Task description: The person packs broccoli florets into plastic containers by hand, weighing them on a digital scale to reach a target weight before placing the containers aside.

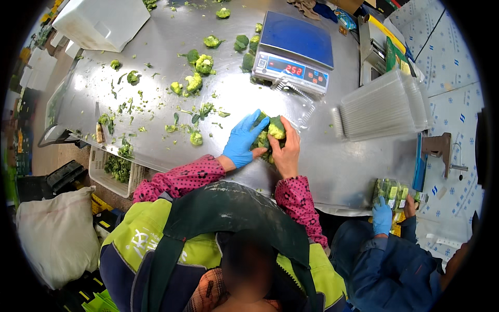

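My left hand (242, 141), in a blue glove, and my bare right hand (286, 149) are closed from both sides around a small cluster of broccoli florets (276, 128), low over the metal table. Fingers hide part of the cluster, so whether a tray lies under it I cannot tell. Just beyond my right hand is a clear plastic container (300, 106). Behind that stands a digital scale (295, 39) with a blue platform and a lit red display. Loose broccoli florets (194, 82) and leafy scraps (204, 110) lie left of my hands.
Stacked clear containers (382, 108) lean on the right. A white bin (101, 23) stands far left, with a knife (99, 130) at the left edge. Below is a crate (96, 174) of greens. At right, a co-worker's gloved hand (382, 216) holds packed greens (392, 192).
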### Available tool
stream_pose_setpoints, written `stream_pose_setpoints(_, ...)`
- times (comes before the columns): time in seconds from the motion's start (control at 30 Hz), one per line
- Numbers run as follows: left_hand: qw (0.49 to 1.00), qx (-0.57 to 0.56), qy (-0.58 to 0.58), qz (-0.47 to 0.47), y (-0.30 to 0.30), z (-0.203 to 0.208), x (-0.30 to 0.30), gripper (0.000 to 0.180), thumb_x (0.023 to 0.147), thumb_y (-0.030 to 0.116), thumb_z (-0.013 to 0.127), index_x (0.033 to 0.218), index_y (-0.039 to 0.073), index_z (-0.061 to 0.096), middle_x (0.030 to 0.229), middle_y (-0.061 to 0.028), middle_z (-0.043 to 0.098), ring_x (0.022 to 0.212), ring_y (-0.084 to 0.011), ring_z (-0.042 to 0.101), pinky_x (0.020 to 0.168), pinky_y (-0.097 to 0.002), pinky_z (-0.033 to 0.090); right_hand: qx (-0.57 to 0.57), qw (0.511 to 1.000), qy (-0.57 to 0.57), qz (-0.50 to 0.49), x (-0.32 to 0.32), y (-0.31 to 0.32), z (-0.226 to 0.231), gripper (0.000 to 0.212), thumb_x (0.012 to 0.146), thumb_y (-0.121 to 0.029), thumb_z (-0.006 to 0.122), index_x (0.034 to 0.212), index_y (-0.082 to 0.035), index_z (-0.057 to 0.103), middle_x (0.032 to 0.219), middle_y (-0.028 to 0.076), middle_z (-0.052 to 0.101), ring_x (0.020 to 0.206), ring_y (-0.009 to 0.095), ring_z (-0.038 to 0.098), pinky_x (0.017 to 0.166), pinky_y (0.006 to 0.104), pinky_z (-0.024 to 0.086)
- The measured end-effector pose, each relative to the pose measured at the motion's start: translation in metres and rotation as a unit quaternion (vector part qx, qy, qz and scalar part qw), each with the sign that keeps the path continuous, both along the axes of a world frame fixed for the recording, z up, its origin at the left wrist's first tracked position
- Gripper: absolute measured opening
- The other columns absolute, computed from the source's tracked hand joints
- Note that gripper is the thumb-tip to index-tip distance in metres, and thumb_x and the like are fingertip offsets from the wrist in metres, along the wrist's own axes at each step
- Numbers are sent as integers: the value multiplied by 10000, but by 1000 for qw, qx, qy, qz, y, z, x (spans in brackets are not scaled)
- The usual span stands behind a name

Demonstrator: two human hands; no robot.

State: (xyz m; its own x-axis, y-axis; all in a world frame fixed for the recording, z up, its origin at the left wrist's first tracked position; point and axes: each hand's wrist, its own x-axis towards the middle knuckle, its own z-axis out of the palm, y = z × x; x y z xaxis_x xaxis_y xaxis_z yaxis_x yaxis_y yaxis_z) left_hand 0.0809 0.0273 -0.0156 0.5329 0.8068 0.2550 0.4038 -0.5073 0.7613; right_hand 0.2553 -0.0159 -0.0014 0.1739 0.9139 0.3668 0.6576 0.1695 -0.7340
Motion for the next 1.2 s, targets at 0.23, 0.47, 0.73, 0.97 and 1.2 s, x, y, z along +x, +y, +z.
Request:
stream_pose_setpoints(0.23,997,15,72,-2,-7,-2,0,814,820,306,740,1526,118,380,1587,-197,295,1438,-470,265,1185,-508,239,-75,979,-176,-72,-9,-7,-4,614,876,-266,650,1434,-70,487,1532,190,368,1352,378,410,1094,557,257)
stream_pose_setpoints(0.47,991,22,133,-24,-2,-3,6,819,854,332,703,1552,133,324,1618,-155,250,1468,-460,208,1176,-557,203,-146,963,-225,-24,4,22,-15,585,981,-313,501,1510,-89,389,1568,128,375,1469,382,256,1149,664,85)
stream_pose_setpoints(0.73,998,-36,-44,40,-3,-7,-29,696,917,225,676,1538,140,372,1504,-190,362,1383,-349,350,1138,-428,302,-51,991,93,-81,48,26,3,671,1028,-392,453,1563,-40,253,1597,215,279,1480,339,256,1195,480,154)
stream_pose_setpoints(0.97,874,-459,-143,62,2,-20,-66,592,1025,475,500,1475,92,476,914,-89,646,788,-160,628,746,-307,546,-107,864,475,-128,77,38,10,679,1058,-447,407,1556,-17,239,1544,150,393,1406,267,372,1154,395,261)
stream_pose_setpoints(1.2,784,-594,-162,78,6,-5,-62,725,1003,578,476,1496,48,422,855,-82,661,640,-114,610,599,-278,535,-82,978,-168,-96,33,-60,3,526,1018,-213,478,1499,-34,364,1422,160,493,1301,290,455,1129,411,289)
